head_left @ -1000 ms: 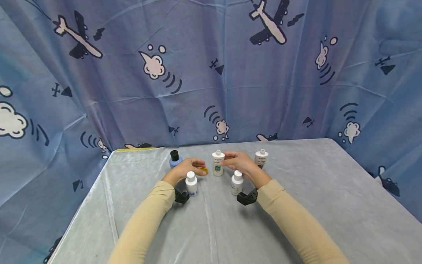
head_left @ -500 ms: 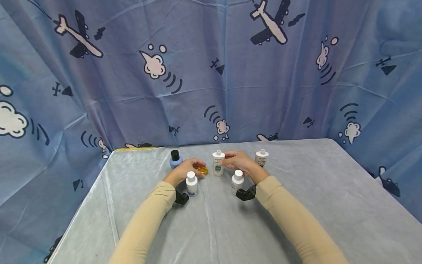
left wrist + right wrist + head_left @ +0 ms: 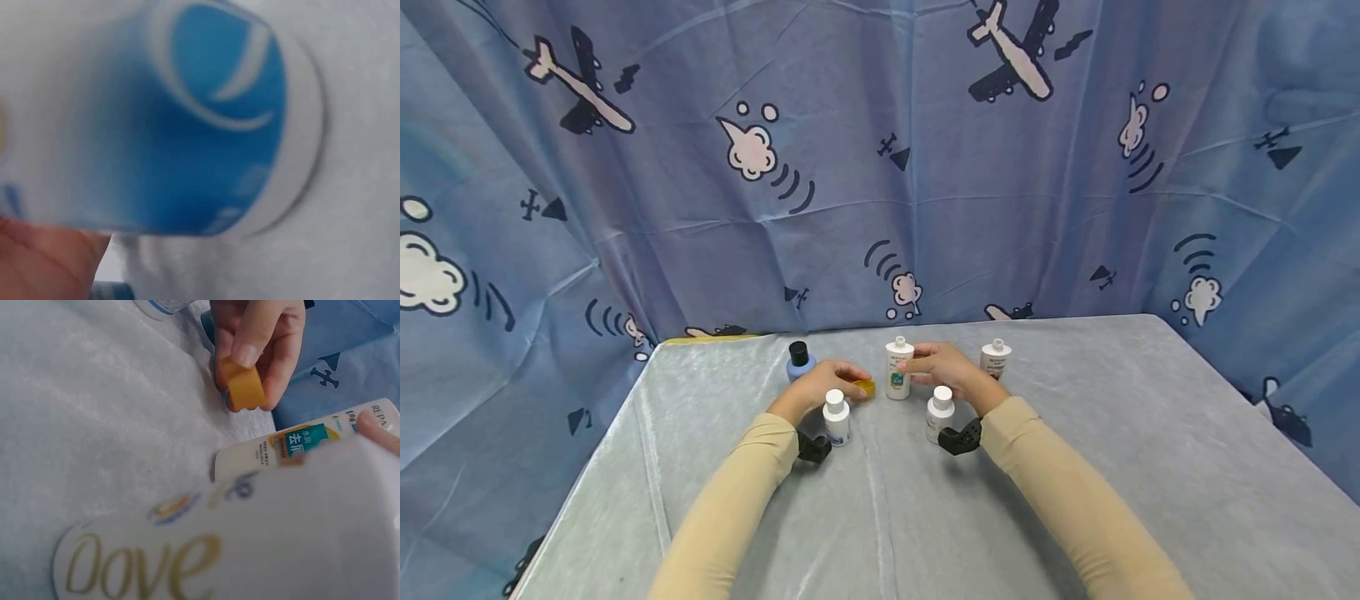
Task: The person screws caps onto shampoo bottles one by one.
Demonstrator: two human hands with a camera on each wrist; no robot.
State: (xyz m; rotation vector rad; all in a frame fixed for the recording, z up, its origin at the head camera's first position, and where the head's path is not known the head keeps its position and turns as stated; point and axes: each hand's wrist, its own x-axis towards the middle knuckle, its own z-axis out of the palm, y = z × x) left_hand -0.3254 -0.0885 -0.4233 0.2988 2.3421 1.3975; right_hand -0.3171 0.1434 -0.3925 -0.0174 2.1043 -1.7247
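- Left hand (image 3: pixel 822 389): a short, yellow-orange, cap-like plastic piece (image 3: pixel 247 387) is pinched between thumb and fingers, just beside the central bottle and apart from it.
- Right hand (image 3: pixel 957 372): a tall white plastic bottle with a bare narrow neck (image 3: pixel 895 385) is grasped, the thumb laid across its front; it is held upright at the centre of the grey cloth-covered surface (image 3: pixel 1165 417).
- Step in hand: judged to be the handling of piece and bottle as a pair — one pinched, one steadied. For the next move, a steady bottle and a piece turned right way round and aligned over the neck would seem to be called for, if the two are to be joined.
- Labels: on the held bottle, Chinese characters are printed on a green patch, with "REPA" cut short above. "Dove" is read in gold on the white capped bottle (image 3: pixel 938 422) before the right hand. On the white-and-blue capped bottle (image 3: pixel 837 423) near the left wrist, a pale curved mark is shown; its small print is blurred.
- Behind: a blue bottle with a black cap (image 3: pixel 801 368) and a second uncapped white bottle (image 3: pixel 996 360) are seen, their wording too small to be read.
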